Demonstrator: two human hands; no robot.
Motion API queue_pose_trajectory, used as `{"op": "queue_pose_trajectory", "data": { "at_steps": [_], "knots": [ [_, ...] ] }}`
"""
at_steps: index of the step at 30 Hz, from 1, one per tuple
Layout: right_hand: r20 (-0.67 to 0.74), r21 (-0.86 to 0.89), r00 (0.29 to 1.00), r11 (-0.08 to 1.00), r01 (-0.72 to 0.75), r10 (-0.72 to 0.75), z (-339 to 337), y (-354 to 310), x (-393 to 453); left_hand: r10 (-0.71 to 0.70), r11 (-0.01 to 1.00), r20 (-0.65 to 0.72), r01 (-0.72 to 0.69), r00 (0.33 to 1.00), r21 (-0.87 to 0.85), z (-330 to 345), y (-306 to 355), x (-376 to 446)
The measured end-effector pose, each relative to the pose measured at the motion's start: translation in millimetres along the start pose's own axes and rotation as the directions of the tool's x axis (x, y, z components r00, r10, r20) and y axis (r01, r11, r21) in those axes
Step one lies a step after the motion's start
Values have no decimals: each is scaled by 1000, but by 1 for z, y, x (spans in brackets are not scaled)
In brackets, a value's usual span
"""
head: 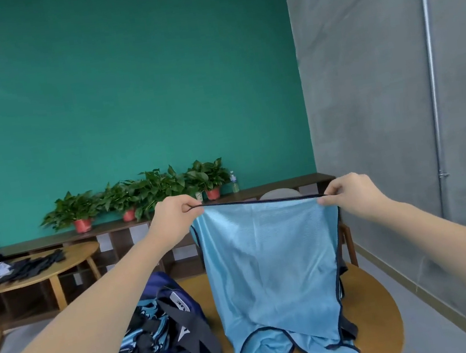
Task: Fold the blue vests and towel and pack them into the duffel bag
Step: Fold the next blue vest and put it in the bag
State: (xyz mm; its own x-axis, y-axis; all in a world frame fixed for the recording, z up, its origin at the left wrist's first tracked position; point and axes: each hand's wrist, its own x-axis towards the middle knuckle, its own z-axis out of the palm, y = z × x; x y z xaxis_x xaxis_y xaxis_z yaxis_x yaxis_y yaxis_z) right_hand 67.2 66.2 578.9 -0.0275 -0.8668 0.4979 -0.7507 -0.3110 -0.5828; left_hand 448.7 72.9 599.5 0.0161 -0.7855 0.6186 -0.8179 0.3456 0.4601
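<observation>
The light blue vest (pixel 269 260) hangs upside down in the air above the round wooden table (pixel 370 306), stretched flat between both hands. Its dark-trimmed hem forms a taut, near-level line at the top; the shoulder straps and neck opening trail at the bottom and rest crumpled on the table surface.

The left hand (pixel 173 219) pinches the left corner of the hem between thumb and curled fingers. The right hand (pixel 349 195) pinches the right corner in the same manner. Both arms extend forward, well apart, and each hand holds only the vest.

The navy duffel bag (pixel 171 344) sits on the table just left of the vest, at its lower edge. The bag is open; blue-and-black patterned fabric shows inside, and a dark carry strap (pixel 199 337) lies across the opening.

Behind the table, a low dark wooden shelf unit (pixel 257 192) runs along the green wall (pixel 125 86). It carries a row of potted plants (pixel 139 194) in red pots and a small bottle (pixel 234 182). At far left, a second wooden table (pixel 59 264) bears dark clothing (pixel 30 265). A grey wall (pixel 376 83) stands at right.
</observation>
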Motion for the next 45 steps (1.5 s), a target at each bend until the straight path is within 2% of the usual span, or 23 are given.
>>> {"op": "queue_pose_trajectory", "data": {
  "at_steps": [3, 6, 7, 9, 11, 14, 15, 17, 21, 23, 27, 29, 31, 34, 38, 42, 45],
  "knots": [
    [81, 93, 987, 985, -144, 136, -15, -7, -19, -47, 999, 60, 47, 997, 6, -11, 4, -22],
    [158, 411, 954, 862, -297, 254, -26, -12, -35, -78, 997, 67, 78, 995, 6, -23, 9, -44],
    [175, 496, 949, 809, -314, 261, -28, -13, -40, -86, 996, 66, 87, 994, -8, -27, 11, -52],
    [172, 550, 952, 777, -307, 254, -32, -14, -50, -125, 989, 76, 130, 989, -70, -35, 15, -66],
    [129, 474, 966, 841, -259, 225, -33, -12, -62, -171, 971, 113, 187, 979, -151, -42, 19, -79],
    [13, 91, 994, 990, -110, 109, -36, -9, -82, -177, 953, 229, 225, 957, -203, -47, 22, -98],
    [-7, -6, 997, 997, -72, 72, -35, -8, -88, -168, 952, 258, 225, 951, -209, -47, 22, -104],
    [15, -80, 999, 996, -42, 44, -30, -8, -100, -156, 951, 280, 221, 947, -218, -42, 20, -115],
    [180, -19, 979, 995, -97, 99, -15, -3, -114, -160, 935, 281, 237, 946, -263, -23, 12, -127],
    [237, -51, 965, 993, -105, 115, -11, 3, -115, -185, 937, 269, 252, 945, -241, -8, 3, -127],
    [256, -27, 958, 992, -125, 127, 4, 23, -106, -291, 902, 226, 345, 930, -259, 23, -21, -119],
    [294, 61, 941, 980, -192, 166, 16, 39, -97, -325, 857, 297, 412, 898, -309, 39, -32, -118],
    [385, 120, 898, 953, -279, 215, 33, 58, -86, -333, 820, 444, 488, 832, -300, 55, -45, -117],
    [485, 65, 842, 951, -304, 236, 66, 87, -73, -320, 815, 618, 542, 718, -207, 83, -73, -113],
    [582, -65, 772, 961, -270, 256, 113, 118, -61, -323, 842, 684, 528, 654, -107, 125, -101, -107],
    [631, 16, 722, 926, -377, 284, 156, 147, -37, -330, 844, 732, 533, 596, -54, 161, -118, -84],
    [637, 42, 717, 917, -397, 282, 178, 158, -5, -366, 853, 705, 523, 607, -7, 184, -129, -46]
  ]
}}
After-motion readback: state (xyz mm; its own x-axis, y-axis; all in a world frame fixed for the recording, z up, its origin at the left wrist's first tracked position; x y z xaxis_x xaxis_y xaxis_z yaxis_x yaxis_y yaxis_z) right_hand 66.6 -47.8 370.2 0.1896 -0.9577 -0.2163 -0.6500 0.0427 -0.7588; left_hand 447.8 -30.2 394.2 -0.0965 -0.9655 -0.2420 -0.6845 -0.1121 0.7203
